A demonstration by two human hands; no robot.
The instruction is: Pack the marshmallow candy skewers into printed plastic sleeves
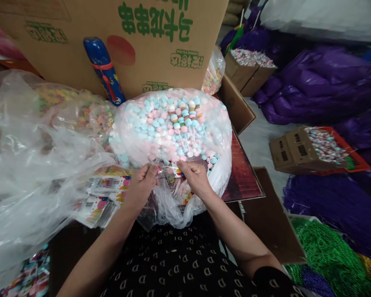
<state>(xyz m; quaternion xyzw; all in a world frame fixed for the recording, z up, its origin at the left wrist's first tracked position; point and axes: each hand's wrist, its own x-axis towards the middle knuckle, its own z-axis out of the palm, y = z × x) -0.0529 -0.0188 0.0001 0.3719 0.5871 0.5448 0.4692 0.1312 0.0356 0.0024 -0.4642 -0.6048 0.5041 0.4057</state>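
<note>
A clear plastic bag (216, 173) lies open, full of pink, blue and white candies (151, 119). Several candy skewers (185, 117) with white sticks rest on top of them. At the bag's near edge, my left hand (146, 178) and my right hand (194, 175) pinch the two sides of a small clear wrapper (170, 170) with a colourful print. The fingers of both hands are closed on it. Printed wrappers (102, 202) lie in a stack to the left of my left hand.
A large cardboard box (71, 53) stands behind the bag, with a blue bottle (103, 70) before it. Bags of ring candies (80, 107) lie left. On the floor at right are boxes (297, 150), purple bundles (321, 86) and green strings (330, 255).
</note>
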